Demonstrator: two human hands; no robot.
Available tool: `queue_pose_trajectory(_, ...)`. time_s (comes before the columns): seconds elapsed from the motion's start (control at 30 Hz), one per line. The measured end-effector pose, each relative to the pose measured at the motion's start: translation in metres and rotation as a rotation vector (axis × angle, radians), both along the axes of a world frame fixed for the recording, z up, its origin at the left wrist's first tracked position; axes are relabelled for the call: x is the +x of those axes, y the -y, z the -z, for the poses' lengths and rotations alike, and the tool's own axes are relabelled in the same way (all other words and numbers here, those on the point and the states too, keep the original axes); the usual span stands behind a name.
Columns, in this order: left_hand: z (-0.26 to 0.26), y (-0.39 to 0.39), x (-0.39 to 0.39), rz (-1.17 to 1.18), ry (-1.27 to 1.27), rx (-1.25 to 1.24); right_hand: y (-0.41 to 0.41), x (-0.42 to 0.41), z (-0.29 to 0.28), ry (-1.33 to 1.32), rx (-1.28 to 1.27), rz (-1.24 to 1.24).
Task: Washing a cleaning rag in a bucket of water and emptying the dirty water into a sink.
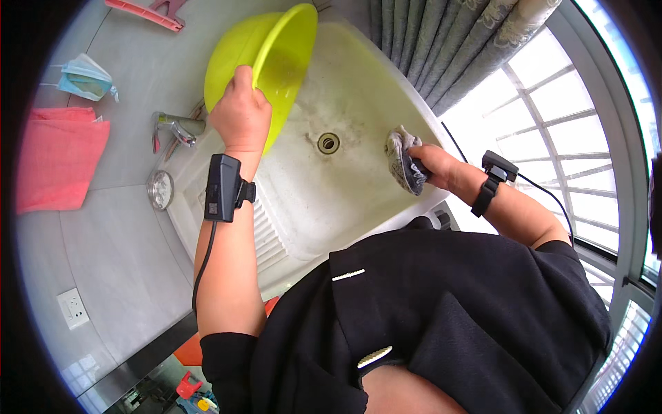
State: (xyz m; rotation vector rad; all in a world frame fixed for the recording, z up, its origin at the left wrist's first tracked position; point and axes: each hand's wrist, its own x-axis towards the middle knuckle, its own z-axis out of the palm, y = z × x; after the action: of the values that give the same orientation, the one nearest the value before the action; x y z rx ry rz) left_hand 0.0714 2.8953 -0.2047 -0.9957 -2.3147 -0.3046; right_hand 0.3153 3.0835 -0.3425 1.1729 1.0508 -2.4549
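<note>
A lime-green plastic basin (235,49) is tipped on its side in the white laundry sink (305,202), against the faucet-side wall. My left hand (241,111) grips its rim, with a little water showing inside. Over the sink's right side, my right hand (433,164) is closed on a bunched grey-and-white cloth (402,160). The metal drain (328,143) lies uncovered between my hands. Part of the basin is hidden behind my left hand.
A chrome faucet (181,129) stands left of the basin. A pink towel (64,158) and a blue face mask (85,77) hang on the tiled wall. Grey curtains (439,41) and a barred window border the sink's right side; a ribbed washboard (266,233) is moulded into the sink.
</note>
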Motion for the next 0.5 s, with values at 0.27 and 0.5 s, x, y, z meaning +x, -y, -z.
queue_pose_trajectory(0.27, -0.011, 0.024, 0.029, 0.281, -0.093, -0.171, 0.01, -0.013, 0.018, -0.031, 0.143, -0.136)
queue_pose_trajectory(0.5, -0.037, 0.067, 0.06, 0.317, -0.093, -0.113, 0.014, -0.029, 0.041, -0.001, 0.252, -0.255)
